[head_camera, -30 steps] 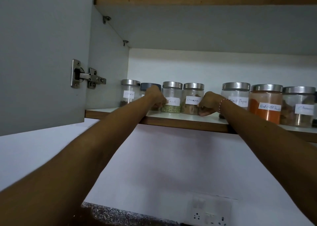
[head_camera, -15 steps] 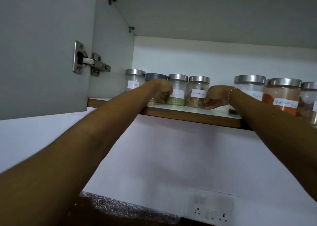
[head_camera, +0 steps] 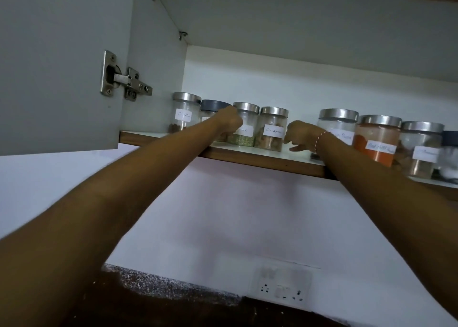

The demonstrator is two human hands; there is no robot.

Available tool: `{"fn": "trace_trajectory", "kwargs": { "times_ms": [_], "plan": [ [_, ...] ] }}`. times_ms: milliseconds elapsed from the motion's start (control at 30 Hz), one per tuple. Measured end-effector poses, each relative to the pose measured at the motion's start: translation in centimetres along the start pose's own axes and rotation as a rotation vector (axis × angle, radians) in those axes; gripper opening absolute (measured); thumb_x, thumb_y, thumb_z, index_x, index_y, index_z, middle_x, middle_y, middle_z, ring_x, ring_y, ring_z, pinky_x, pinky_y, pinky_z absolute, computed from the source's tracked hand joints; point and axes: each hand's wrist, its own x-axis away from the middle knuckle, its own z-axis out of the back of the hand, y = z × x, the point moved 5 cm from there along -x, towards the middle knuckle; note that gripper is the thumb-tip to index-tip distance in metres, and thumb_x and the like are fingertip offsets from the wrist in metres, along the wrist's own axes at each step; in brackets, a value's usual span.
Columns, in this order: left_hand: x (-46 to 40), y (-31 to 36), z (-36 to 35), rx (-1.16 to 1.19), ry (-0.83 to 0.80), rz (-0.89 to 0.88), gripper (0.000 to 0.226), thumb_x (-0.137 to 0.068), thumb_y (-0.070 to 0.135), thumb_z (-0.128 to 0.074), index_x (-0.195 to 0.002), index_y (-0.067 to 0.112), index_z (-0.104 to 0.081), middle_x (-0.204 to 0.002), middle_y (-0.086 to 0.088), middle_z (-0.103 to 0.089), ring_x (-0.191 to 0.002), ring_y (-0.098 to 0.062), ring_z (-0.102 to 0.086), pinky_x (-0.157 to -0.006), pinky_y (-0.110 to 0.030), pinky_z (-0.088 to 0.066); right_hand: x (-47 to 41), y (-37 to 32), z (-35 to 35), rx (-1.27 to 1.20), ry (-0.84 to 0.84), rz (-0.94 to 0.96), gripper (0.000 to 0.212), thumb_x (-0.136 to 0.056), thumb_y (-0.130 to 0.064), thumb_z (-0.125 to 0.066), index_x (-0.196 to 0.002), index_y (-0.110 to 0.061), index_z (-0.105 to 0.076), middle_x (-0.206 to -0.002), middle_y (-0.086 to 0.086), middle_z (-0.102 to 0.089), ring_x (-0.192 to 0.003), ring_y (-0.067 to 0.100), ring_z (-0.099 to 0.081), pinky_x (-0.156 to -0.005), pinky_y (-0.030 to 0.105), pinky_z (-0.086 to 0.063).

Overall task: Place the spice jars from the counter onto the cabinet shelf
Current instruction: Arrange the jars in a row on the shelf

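Steel-lidded clear glass jars point(head_camera: 272, 129) lined up on the white wood-edged shelf point(head_camera: 262, 156); my left hand point(head_camera: 229, 122) curled against the green-seed jar point(head_camera: 244, 125), right hand point(head_camera: 301, 134) loosely curled, empty; next, ease both off.

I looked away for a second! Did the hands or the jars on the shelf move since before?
Hardly anything. The left hand still sits in front of the grey-lidded jar and green-spice jar; the right hand stays curled beside the cinnamon jar, no grip on it visible. Nothing was picked up or let go. Every jar kept its place on the shelf; only the camera shifted.
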Motion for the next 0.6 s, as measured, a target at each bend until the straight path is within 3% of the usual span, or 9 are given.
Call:
{"fn": "trace_trajectory", "kwargs": {
  "times_ms": [67, 167, 267, 367, 467, 533, 600],
  "plan": [
    [0.5, 0.8, -0.1, 0.043, 0.045, -0.059, 0.023, -0.092, 0.0, -0.041, -0.107, -0.004, -0.059, -0.103, -0.02, -0.061, -0.092, -0.03, -0.059, -0.079, -0.035, -0.05, 1.6, -0.4, 0.6, 0.157, 0.131, 0.13, 0.035, -0.088, 0.0, -0.05, -0.123, 0.006, -0.053, -0.122, 0.022, -0.055, -0.103, 0.035, -0.057, -0.073, 0.032, -0.05],
    [1.6, 2.5, -0.9, 0.219, 0.084, -0.123, 0.021, -0.091, 0.001, -0.044, -0.103, 0.001, -0.062, -0.104, -0.016, -0.061, -0.091, -0.025, -0.058, -0.066, -0.024, -0.047, 4.0, -0.3, 0.4, 0.35, 0.105, 0.289, 0.035, -0.089, -0.013, -0.053, -0.123, -0.007, -0.057, -0.123, 0.016, -0.058, -0.085, 0.028, -0.061, -0.075, 0.03, -0.05],
    [3.1, 5.6, -2.6, 0.344, 0.049, -0.166, 0.018, -0.091, 0.005, -0.049, -0.101, 0.0, -0.063, -0.101, -0.013, -0.062, -0.09, -0.023, -0.058, -0.071, -0.026, -0.047, 5.3, 0.7, 1.6, 0.333, 0.168, 0.314, 0.03, -0.088, -0.014, -0.054, -0.117, -0.014, -0.063, -0.118, 0.015, -0.064, -0.1, 0.032, -0.062, -0.092, 0.04, -0.05],
    [3.8, 8.7, -4.1, 0.424, 0.062, -0.142, 0.021, -0.092, 0.01, -0.052, -0.107, 0.0, -0.062, -0.1, -0.013, -0.06, -0.09, -0.022, -0.058, -0.078, -0.031, -0.047, 7.2, 2.8, 5.9, 0.182, 0.526, 0.288, 0.022, -0.088, -0.012, -0.055, -0.105, -0.01, -0.069, -0.105, 0.015, -0.07, -0.093, 0.03, -0.066, -0.082, 0.035, -0.054],
    [3.8, 10.2, -6.0, 0.384, 0.051, -0.098, 0.032, -0.092, 0.013, -0.056, -0.118, -0.005, -0.057, -0.11, -0.018, -0.059, -0.093, -0.026, -0.058, -0.081, -0.033, -0.05, 9.5, 7.2, 10.2, 0.192, 0.839, 0.191, 0.023, -0.088, -0.009, -0.05, -0.101, -0.006, -0.07, -0.1, 0.018, -0.069, -0.09, 0.034, -0.065, -0.074, 0.033, -0.05],
    [4.0, 10.6, -7.6, 0.343, 0.008, -0.05, 0.034, -0.092, 0.012, -0.057, -0.119, -0.008, -0.053, -0.114, -0.025, -0.057, -0.092, -0.03, -0.062, -0.07, -0.03, -0.05, 10.2, 10.6, 12.1, 0.217, 0.878, 0.097, 0.022, -0.089, -0.007, -0.05, -0.103, -0.001, -0.065, -0.102, 0.021, -0.067, -0.091, 0.036, -0.063, -0.076, 0.037, -0.05],
    [4.0, 10.9, -9.2, 0.323, -0.036, 0.02, 0.041, -0.091, 0.012, -0.057, -0.125, -0.01, -0.048, -0.118, -0.027, -0.056, -0.1, -0.031, -0.061, -0.074, -0.031, -0.049, 10.1, 13.7, 13.2, 0.228, 0.817, 0.007, 0.02, -0.09, -0.01, -0.051, -0.098, 0.004, -0.062, -0.101, 0.024, -0.065, -0.092, 0.038, -0.062, -0.074, 0.037, -0.048]
  ]
}}
